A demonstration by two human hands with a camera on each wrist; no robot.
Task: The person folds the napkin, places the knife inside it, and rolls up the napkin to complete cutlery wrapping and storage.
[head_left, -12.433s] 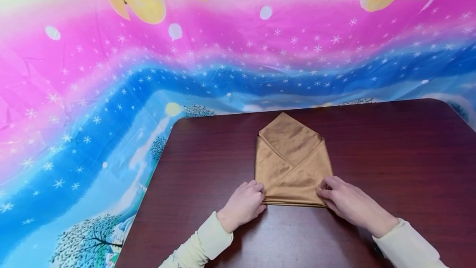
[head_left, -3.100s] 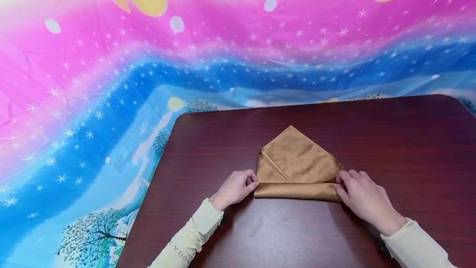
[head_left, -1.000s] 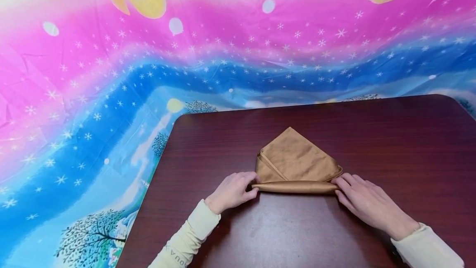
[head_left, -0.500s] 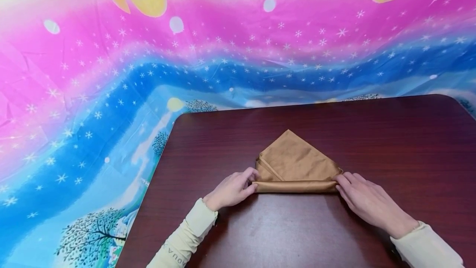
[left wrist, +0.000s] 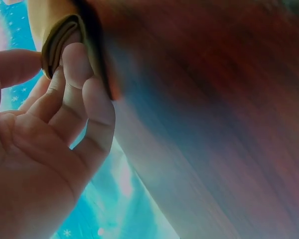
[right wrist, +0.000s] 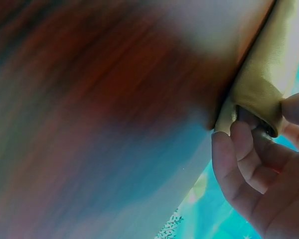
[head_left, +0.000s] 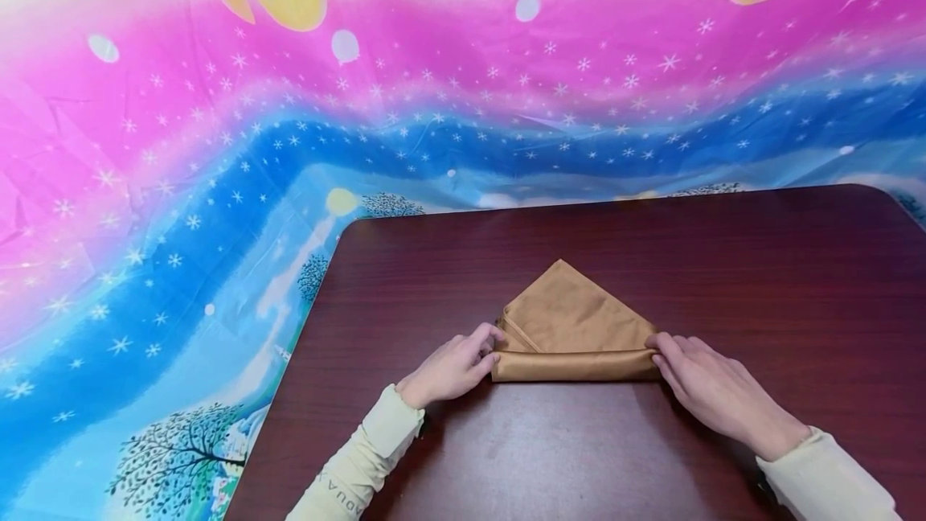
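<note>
A golden-brown satin cloth (head_left: 579, 308) lies on the table, its near edge rolled into a flat band and its far part a triangle pointing away. My left hand (head_left: 452, 364) pinches the left end of the roll between thumb and fingers. At the right end, my right hand (head_left: 712, 380) grips the roll the same way. The left wrist view shows layered folds of the rolled cloth (left wrist: 60, 42) between the thumb and fingers. In the right wrist view, fingertips of the right hand (right wrist: 264, 154) sit in the open end of the rolled cloth (right wrist: 261, 79).
The dark reddish wooden table (head_left: 781, 280) has rounded far corners and reaches past both sides of the cloth. Behind it and down its left side hangs a pink and blue printed backdrop (head_left: 434, 103) with snowflakes and trees.
The cloth has gone from an envelope shape to a roll along its near edge. Over the last second the triangle's tip has come nearer and the band looks wider. Both hands stay at the ends.
</note>
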